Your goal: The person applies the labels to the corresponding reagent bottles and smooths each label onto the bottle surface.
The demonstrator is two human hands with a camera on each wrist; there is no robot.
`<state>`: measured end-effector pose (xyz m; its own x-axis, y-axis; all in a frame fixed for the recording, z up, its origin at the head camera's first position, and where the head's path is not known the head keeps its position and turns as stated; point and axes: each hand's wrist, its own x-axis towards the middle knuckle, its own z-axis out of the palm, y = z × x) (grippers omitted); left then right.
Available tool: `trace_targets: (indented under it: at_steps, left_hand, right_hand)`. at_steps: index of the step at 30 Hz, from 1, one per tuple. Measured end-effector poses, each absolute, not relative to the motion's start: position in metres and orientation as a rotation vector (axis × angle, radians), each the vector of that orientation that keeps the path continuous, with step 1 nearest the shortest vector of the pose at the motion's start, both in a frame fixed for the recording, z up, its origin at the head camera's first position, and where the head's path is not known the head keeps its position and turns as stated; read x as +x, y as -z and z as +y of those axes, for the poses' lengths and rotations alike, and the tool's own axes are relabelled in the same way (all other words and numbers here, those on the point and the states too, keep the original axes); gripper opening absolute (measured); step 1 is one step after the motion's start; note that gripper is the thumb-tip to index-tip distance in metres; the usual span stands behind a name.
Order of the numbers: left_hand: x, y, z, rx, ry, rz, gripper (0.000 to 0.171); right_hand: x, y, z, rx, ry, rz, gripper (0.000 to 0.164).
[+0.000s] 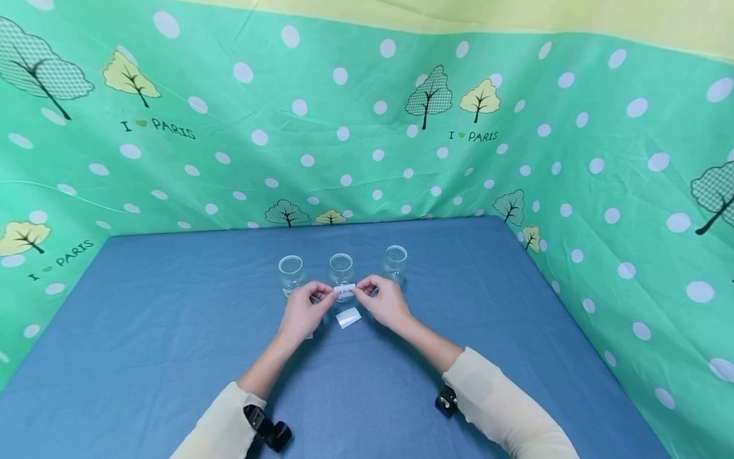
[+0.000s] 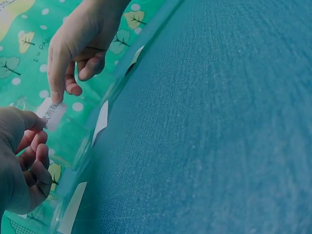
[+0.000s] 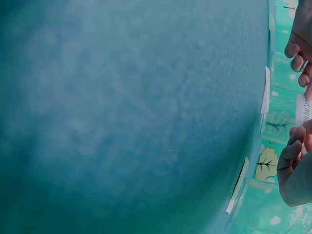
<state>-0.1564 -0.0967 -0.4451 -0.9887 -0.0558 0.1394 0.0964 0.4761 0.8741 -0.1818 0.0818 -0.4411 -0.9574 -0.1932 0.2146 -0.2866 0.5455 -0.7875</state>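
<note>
Both hands hold a small white label (image 1: 345, 292) with dark printed characters in front of the middle glass jar (image 1: 341, 262). My left hand (image 1: 305, 313) pinches its left end between thumb and forefinger. At the other end, the right hand (image 1: 387, 303) pinches it the same way. The left wrist view shows the label (image 2: 51, 115) stretched between the two hands, the other fingers loosely curled. Below it on the cloth lies a folded white slip (image 1: 348, 317). Part of the left glass jar (image 1: 291, 271) is hidden behind the left hand.
A third glass jar (image 1: 395, 260) stands behind the right hand. More white paper shows in the wrist views, one slip (image 2: 73, 209) near the left hand and another slip (image 3: 237, 187) near the right. Blue cloth (image 1: 355, 395) covers the table; a green dotted curtain (image 1: 361, 166) borders it.
</note>
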Motion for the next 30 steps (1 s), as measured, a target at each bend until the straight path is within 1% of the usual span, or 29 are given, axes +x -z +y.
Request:
trace_targets:
  at_steps: [30]
  left_hand:
    - [-0.1559, 0.4452, -0.093, 0.01, 1.471, -2.558, 0.014]
  right_hand:
    - [-0.1872, 0.4411, 0.08, 0.409, -1.323, -2.701, 0.006]
